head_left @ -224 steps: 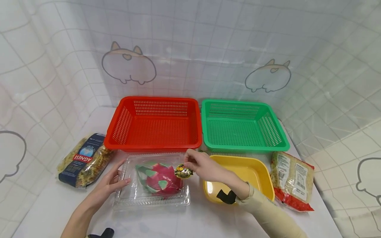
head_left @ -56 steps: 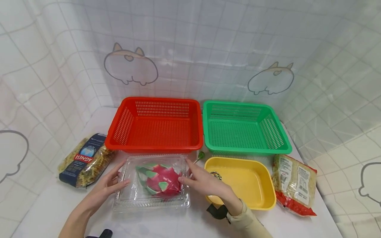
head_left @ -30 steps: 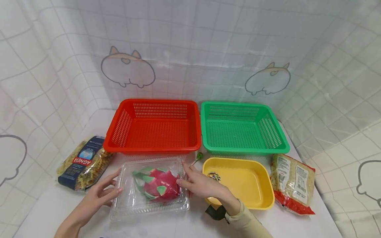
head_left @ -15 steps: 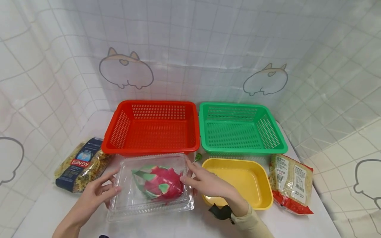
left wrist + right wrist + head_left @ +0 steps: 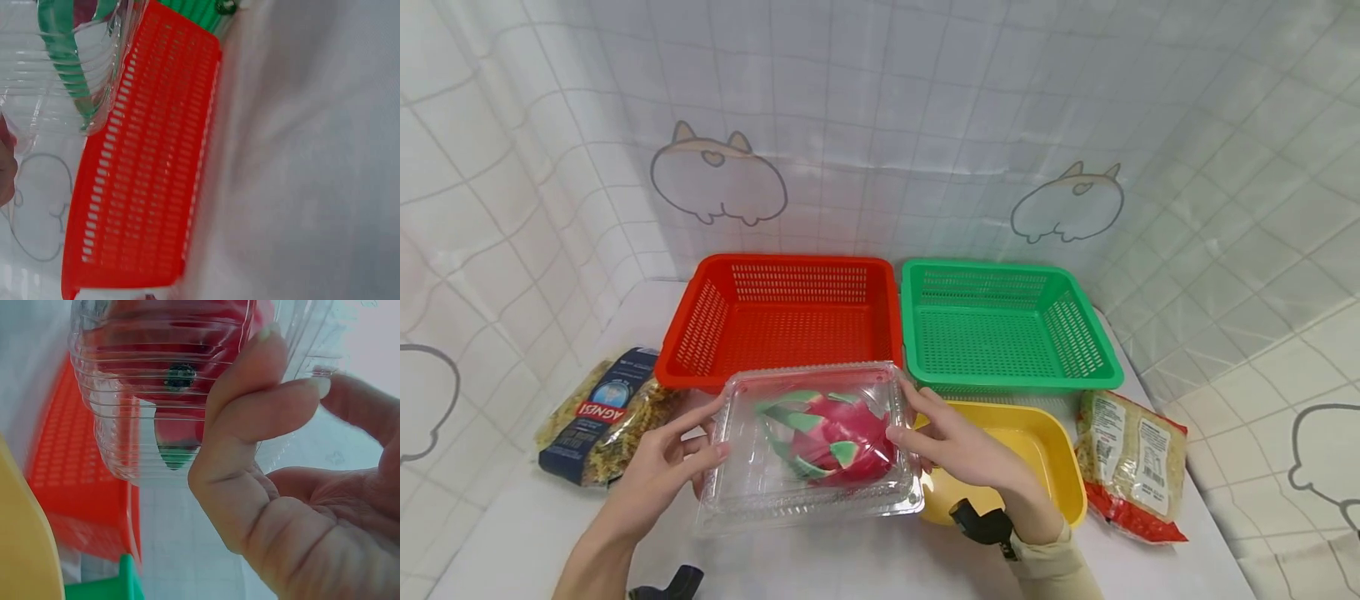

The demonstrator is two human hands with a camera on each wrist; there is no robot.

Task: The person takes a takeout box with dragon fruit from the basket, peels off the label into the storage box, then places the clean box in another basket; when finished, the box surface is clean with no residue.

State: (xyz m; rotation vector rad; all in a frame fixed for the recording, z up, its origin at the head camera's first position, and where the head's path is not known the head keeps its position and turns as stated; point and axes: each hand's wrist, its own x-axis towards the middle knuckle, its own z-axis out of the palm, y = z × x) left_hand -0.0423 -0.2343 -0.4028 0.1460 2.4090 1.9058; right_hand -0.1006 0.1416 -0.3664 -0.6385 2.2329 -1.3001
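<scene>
A clear plastic clamshell box point(image 5: 752, 492) with a pink and green dragon fruit point(image 5: 838, 429) inside is held off the white table. My left hand point(image 5: 688, 446) grips its left side. My right hand point(image 5: 925, 425) grips the right side. In the right wrist view my thumb and fingers point(image 5: 262, 450) pinch the ribbed wall of the box point(image 5: 125, 425), and the red fruit point(image 5: 181, 337) shows through it. The left wrist view catches a corner of the box point(image 5: 69, 69) beside the red basket point(image 5: 144, 187).
A red basket point(image 5: 775, 260) and a green basket point(image 5: 1000, 268) stand side by side at the back. A yellow tub point(image 5: 1037, 442) sits under my right wrist. A pasta bag point(image 5: 602, 412) lies at the left, and a noodle packet point(image 5: 1131, 462) at the right.
The box sat on the table with both hands at its sides; now it is lifted and shifted right. Earlier my right hand held a small sticker, which then lay in the yellow tub.
</scene>
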